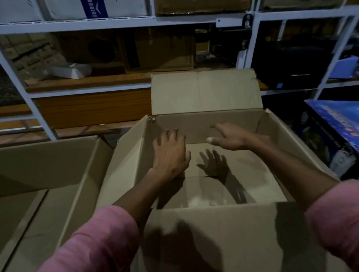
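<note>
Pink sleeves (92,245) are framing the near flap (225,239) of an open cardboard box (133,161), which is sitting directly beneath and around both hands (its far flap (203,91) is standing upright beyond the fingertips). The left hand (170,156) is reaching down into the box with fingers straight and spread, holding nothing. Its fingertips are lying close against the far wall, though contact is not clear. The right hand (228,139) is hovering just beside it, likewise spread open and gripping nothing, and is casting a shadow (214,165) on the box floor below. Left of the left hand, a second open cardboard box (48,167) is standing just beside the first. Right of the right hand, a blue printed carton (345,127) is lying. Beyond both hands, a white metal rack (101,26) is carrying more cartons.
</note>
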`<state>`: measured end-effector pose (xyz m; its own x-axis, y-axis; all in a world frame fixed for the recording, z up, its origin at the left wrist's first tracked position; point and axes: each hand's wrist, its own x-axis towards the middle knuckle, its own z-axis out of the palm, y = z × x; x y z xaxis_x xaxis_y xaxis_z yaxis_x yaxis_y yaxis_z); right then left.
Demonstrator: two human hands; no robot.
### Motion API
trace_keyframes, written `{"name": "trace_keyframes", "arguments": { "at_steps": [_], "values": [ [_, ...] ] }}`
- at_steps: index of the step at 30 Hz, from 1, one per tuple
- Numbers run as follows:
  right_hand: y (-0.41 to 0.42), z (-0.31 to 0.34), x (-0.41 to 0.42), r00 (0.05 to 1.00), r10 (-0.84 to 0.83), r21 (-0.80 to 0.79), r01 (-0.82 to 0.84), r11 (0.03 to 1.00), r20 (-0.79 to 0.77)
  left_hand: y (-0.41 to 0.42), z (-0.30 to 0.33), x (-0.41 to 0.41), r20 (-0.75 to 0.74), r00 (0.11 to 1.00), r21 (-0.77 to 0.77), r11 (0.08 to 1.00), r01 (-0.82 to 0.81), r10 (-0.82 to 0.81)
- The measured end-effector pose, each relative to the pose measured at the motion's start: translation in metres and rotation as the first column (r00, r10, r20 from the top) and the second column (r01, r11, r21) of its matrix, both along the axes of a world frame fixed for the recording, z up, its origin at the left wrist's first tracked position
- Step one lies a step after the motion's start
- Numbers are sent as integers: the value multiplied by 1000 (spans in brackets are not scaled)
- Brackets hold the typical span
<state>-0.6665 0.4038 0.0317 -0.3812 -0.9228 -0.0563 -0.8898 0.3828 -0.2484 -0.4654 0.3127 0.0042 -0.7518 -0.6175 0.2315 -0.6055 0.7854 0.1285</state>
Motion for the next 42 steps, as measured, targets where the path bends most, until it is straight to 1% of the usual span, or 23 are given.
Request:
{"name": "trace_keyframes", "arguments": {
  "at_steps": [3,6,8,10,11,13,15,18,20,25,28,29,31,33,35,38,40,42],
  "values": [
    [50,0,26,997,-76,-46,77,996,29,23,1,28,-46,999,42,999,0,2],
    [103,-18,46,978,-201,-86,196,977,-54,43,-6,62,-110,994,41,999,-17,21],
    [136,-37,46,944,-318,-58,314,948,-83,55,-9,83,-130,991,11,1000,-23,24],
    [167,-49,44,881,-459,-23,459,888,-114,66,-8,101,-152,988,-45,999,-26,19],
    [182,-50,44,849,-514,-41,513,857,-120,72,-7,109,-164,986,-64,998,-27,17],
    [204,-47,47,831,-546,-126,533,836,-107,81,-12,125,-178,984,-80,996,-34,19],
    [222,-46,55,840,-535,-187,514,837,-86,89,-22,140,-158,985,-67,995,-73,61],
    [245,-52,66,859,-509,-182,493,851,-50,103,-43,159,-169,974,4,988,-156,154],
    [252,-61,67,873,-486,-207,470,858,-32,116,-55,165,-183,961,19,978,-209,209],
    [264,-80,76,888,-455,-298,418,858,-65,141,-78,165,-191,933,12,951,-308,305],
    [272,-88,87,856,-504,-350,441,826,-110,148,-81,164,-190,922,-5,938,-346,339],
    [275,-88,92,836,-534,-360,463,810,-126,150,-82,165,-188,924,-15,940,-342,333],
    [277,-90,94,813,-572,-348,508,788,-106,153,-82,166,-196,931,-16,948,-317,308],
    [278,-93,90,819,-568,-315,521,793,-74,152,-83,167,-224,938,29,964,-263,263],
    [278,-95,81,863,-504,-333,467,819,-31,147,-88,168,-259,949,74,983,-167,181],
    [277,-98,65,935,-346,-416,343,842,72,138,-92,166,-300,951,93,994,-53,79],
    [276,-101,57,957,-279,-466,284,838,82,134,-93,162,-313,948,87,996,-29,55],
    [273,-104,49,970,-239,-517,229,825,48,131,-93,156,-322,946,80,997,-23,47]
  ]
}}
